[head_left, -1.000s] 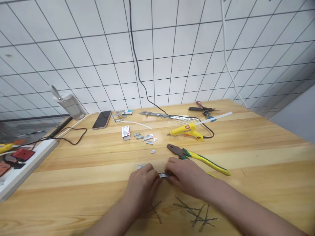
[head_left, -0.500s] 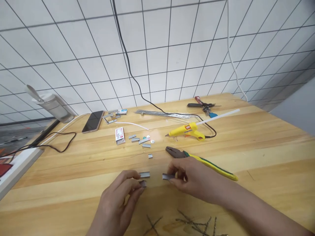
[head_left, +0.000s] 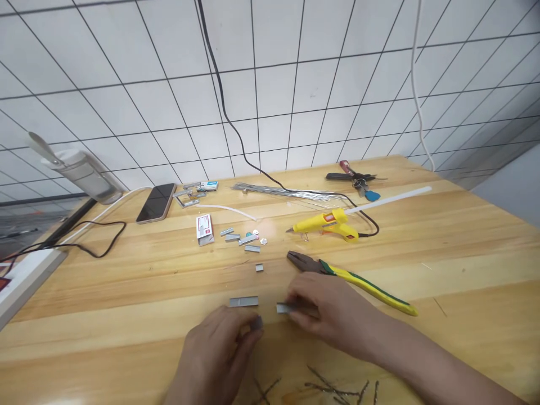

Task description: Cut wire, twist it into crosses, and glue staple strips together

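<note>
My left hand is low on the wooden table, its fingertips pinched on a small grey strip of staples. My right hand lies beside it and pinches another short staple strip against the tabletop. A longer loose staple strip lies flat just above my left fingers. The two hands are a little apart.
Yellow-handled pliers lie right behind my right hand. Farther back are a yellow glue gun, a small staple box with several loose strips, a phone, metal rods and keys. Thin dark wires lie at the near edge.
My hands, joined on one staple strip a second ago, have come apart, each with a piece. The left hand has drawn back toward me. The camera view has shifted slightly.
</note>
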Action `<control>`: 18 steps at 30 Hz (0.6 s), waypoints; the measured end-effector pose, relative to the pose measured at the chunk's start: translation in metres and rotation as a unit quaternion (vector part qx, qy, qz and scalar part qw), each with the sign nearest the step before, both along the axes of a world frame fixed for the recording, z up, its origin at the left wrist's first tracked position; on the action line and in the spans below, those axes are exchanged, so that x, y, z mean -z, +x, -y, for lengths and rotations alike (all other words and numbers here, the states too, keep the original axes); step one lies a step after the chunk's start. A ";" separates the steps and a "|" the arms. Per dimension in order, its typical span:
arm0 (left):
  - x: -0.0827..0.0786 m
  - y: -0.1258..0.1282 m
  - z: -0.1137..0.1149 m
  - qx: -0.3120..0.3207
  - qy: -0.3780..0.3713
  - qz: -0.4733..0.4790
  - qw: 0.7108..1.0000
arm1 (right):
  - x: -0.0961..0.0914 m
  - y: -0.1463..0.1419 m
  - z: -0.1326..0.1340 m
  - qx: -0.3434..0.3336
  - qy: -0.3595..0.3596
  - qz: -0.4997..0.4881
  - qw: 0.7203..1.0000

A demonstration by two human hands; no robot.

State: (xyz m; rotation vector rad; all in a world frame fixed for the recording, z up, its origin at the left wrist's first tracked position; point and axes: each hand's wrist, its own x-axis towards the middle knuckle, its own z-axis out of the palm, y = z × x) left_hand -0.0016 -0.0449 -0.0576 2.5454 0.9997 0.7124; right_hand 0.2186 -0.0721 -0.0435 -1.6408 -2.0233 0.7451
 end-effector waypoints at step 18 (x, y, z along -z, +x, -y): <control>0.012 0.021 0.009 0.025 0.020 -0.080 0.996 | 0.001 -0.004 0.004 -0.115 0.006 0.151 0.982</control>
